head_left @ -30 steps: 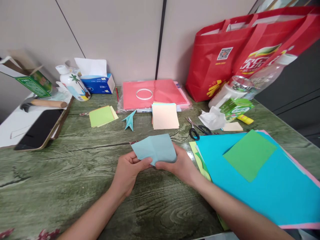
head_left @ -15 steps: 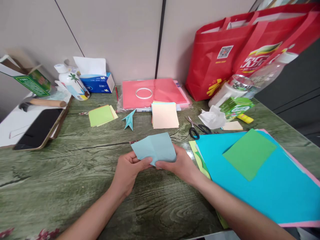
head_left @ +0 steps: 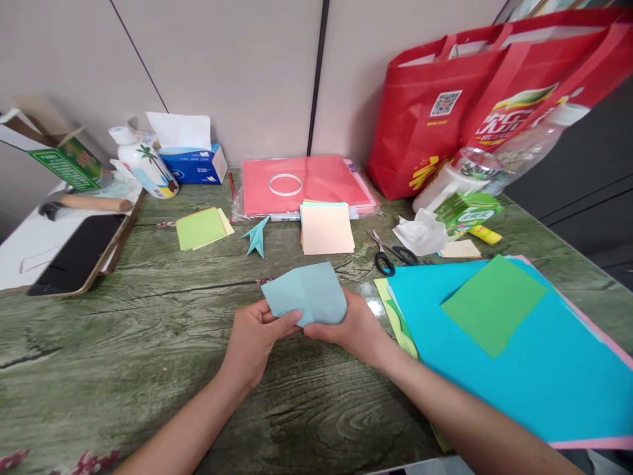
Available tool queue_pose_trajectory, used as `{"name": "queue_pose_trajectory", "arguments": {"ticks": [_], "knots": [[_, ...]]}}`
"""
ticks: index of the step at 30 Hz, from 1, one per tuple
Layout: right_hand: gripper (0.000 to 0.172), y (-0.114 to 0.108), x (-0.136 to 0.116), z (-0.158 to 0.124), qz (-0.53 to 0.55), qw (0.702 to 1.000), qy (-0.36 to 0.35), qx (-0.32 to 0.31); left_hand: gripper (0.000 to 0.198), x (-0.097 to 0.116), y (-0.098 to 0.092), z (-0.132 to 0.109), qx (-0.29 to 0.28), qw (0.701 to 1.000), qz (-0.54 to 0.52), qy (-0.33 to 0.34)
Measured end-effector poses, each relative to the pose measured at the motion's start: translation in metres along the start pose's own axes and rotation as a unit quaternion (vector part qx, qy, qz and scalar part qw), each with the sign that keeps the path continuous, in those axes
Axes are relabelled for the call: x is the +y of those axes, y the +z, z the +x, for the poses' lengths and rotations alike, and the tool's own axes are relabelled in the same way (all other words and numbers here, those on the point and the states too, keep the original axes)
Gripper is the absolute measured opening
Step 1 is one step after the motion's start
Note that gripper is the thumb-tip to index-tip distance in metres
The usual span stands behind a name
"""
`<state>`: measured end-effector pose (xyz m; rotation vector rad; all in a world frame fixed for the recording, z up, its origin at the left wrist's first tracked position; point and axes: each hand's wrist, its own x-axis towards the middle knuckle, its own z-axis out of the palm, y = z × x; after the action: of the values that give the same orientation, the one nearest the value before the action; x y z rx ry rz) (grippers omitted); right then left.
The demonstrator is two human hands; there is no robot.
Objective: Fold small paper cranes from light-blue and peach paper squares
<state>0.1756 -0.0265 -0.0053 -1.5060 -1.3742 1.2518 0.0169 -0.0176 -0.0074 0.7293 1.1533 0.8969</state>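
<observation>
A light blue paper square (head_left: 307, 290), creased down its middle, is held just above the green wood-grain table (head_left: 148, 343). My left hand (head_left: 254, 340) pinches its lower left edge, thumb on top. My right hand (head_left: 353, 326) grips the lower right corner, where the paper curls under the fingers. Both hands are closed on the sheet.
A folded blue paper figure (head_left: 256, 239), a peach paper stack (head_left: 326, 227), a green-yellow stack (head_left: 200, 229) and scissors (head_left: 388, 254) lie beyond. Large cyan sheets (head_left: 519, 369) with a green square (head_left: 492, 303) cover the right. A phone (head_left: 74, 254), tissue box (head_left: 190, 161), and red bag (head_left: 469, 99) stand around.
The right corner of the blue sheet has curled inward under my right hand. My hands and the rest have hardly moved.
</observation>
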Motion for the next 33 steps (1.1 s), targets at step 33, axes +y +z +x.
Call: {"name": "queue_pose_trajectory", "arguments": {"ticks": [33], "knots": [[0.037,0.014,0.005,-0.001,-0.033,0.996,-0.062,0.047,0.024,-0.004,0.001,-0.001,-0.017,0.999,-0.018,0.022]]}}
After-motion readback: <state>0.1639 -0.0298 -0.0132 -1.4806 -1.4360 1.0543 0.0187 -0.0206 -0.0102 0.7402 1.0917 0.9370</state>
